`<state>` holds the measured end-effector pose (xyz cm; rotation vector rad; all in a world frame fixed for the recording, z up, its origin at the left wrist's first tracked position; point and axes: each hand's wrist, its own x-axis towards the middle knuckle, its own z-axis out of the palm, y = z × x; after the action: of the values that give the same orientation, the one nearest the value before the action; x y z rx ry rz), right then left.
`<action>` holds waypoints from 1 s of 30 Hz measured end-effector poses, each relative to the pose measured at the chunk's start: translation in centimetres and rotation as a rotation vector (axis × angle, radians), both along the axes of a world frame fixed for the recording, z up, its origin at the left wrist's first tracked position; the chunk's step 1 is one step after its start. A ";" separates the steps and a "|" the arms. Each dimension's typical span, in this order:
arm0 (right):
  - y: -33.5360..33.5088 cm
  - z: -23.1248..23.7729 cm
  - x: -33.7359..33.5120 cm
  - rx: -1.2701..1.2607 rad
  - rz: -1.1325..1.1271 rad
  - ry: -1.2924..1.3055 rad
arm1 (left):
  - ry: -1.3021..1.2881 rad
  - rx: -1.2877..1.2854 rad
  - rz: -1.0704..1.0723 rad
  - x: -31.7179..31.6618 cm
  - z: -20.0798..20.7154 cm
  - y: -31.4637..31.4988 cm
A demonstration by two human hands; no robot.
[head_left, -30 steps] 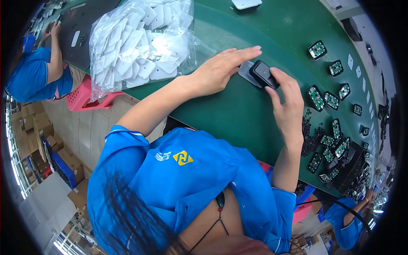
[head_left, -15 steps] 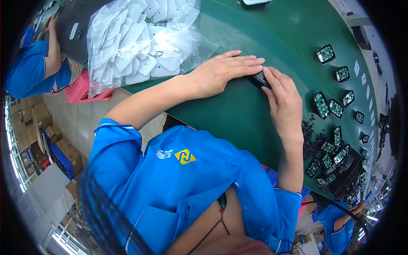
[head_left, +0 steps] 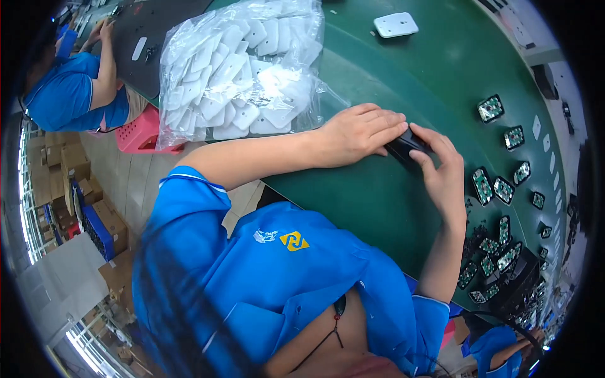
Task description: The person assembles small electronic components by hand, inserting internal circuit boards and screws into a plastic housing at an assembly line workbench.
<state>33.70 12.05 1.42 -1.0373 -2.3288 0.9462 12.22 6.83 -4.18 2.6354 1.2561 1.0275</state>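
Down on a green table [head_left: 391, 208], two bare hands meet over a small black case [head_left: 403, 146]. Left hand [head_left: 356, 133] lies flat across its near end, fingers straight; right hand [head_left: 444, 176] pinches its far side with bent fingertips. Its long axis slants from upper right to lower left, mostly hidden. Green circuit boards [head_left: 498, 189] lie near the right.
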 end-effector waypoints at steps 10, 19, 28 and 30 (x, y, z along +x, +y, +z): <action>-2.3 0.4 3.0 0.061 -0.512 0.395 | -0.439 -0.459 0.224 2.4 0.9 8.9; -8.0 0.8 13.4 0.214 -1.009 0.452 | -0.582 -1.085 0.284 2.4 2.1 17.8; -8.3 -2.0 13.8 0.239 -0.951 -0.099 | -0.226 -0.832 0.503 1.8 2.3 17.3; -7.0 -2.5 13.3 0.298 -0.936 -0.237 | -0.191 -0.734 0.576 2.4 3.0 15.8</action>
<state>47.02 5.06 -1.11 -1.8916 -1.6976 0.1116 14.65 22.66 -1.18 1.6339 1.9212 0.6375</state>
